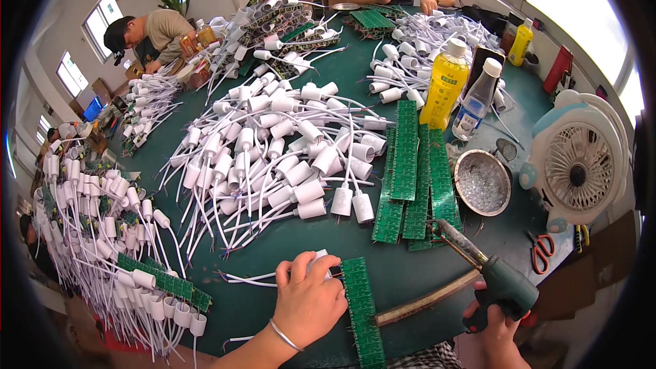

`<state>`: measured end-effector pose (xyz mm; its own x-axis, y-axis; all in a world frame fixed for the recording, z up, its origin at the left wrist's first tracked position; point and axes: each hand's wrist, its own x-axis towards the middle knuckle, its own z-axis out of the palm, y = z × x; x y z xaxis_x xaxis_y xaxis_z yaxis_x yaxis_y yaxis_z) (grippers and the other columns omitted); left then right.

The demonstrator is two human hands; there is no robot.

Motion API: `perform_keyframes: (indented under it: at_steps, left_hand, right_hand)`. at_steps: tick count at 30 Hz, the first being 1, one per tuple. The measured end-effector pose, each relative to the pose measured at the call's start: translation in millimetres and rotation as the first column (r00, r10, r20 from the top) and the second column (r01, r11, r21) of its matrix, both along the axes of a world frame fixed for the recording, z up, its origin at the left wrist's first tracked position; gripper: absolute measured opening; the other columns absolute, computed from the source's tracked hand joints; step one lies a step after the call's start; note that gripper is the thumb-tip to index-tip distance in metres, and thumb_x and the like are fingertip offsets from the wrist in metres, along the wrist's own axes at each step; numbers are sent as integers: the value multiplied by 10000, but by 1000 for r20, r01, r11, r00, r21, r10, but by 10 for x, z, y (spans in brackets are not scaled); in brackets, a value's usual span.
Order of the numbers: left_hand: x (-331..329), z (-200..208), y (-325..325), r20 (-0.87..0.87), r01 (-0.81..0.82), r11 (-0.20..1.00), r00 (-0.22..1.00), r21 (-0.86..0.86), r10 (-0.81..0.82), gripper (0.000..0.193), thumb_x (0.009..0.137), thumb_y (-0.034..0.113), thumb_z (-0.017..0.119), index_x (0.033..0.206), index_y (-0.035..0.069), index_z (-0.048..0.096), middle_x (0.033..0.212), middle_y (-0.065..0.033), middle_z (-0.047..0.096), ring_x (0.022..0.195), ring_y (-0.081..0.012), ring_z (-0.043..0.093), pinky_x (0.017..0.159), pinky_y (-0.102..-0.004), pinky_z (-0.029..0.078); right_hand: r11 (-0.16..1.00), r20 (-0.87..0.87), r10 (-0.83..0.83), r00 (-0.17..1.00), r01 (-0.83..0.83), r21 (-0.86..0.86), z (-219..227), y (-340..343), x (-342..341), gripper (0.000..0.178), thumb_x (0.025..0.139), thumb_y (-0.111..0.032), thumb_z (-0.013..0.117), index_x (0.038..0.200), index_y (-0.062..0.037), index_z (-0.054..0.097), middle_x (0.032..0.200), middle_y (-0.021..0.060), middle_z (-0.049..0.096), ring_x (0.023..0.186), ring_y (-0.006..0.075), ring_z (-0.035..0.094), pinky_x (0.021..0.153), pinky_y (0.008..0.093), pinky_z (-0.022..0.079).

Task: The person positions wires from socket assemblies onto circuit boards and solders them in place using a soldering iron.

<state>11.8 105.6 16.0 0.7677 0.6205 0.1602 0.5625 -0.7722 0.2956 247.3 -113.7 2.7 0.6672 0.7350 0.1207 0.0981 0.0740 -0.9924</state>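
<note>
My left hand [309,304] is closed around a white cylindrical lamp socket [320,257], mostly hidden by the fingers, with white wires [249,280] trailing to the left. Just right of these fingers lies a narrow green circuit board strip [362,311], its small sections in a row. In my right hand [497,336] is a dark green soldering gun [507,283]. Its metal tip points up and left, near the lower end of several stacked green board strips [405,164]. A thin wooden strip [425,298] lies between the single board and the gun.
Wired white sockets [301,171] are heaped mid-table; more sockets with boards [123,232] crowd the left edge. Rightward are a metal bowl [508,195], red-handled scissors [542,254], a white fan [577,164], a yellow bottle [445,89] and a clear bottle [475,106]. Two people work beyond.
</note>
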Motion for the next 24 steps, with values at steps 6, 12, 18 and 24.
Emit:
perform_keyframes:
  at_steps: [6,12,18,24]
  left_hand:
    - [-12,27,9,36,11,1000,999,5,-11,51,693,144,696,734,112,692,1209,-18,560,1169,-318,434,963,-477,315]
    - [-30,74,75,122,-65,997,991,46,59,178,695,156,718,870,130,695,1225,-54,551,1162,-327,445,971,-478,324]
    - [-12,1,92,83,-102,990,992,99,94,160,706,175,723,860,141,694,1244,-69,540,1174,-333,431,976,-491,310]
    - [-21,-87,132,118,-110,994,987,3,109,89,723,172,705,808,150,692,1258,-55,541,1190,-318,414,986,-488,271]
  right_hand:
    - [999,-55,32,998,-32,-9,-58,-18,-26,586,912,-317,620,1330,50,436,1123,190,633,609,231,659,495,289,519]
    - [998,-30,55,998,-54,20,-72,23,-39,584,912,-311,617,1332,50,430,1124,200,630,602,244,661,490,296,522]
    - [992,-45,129,991,-127,26,-12,85,-157,565,919,-321,615,1317,40,442,1105,191,635,602,244,661,492,305,524]
    - [970,-139,228,964,-238,-59,72,67,-264,399,921,-164,570,1260,37,513,1035,143,659,681,213,653,610,331,530]
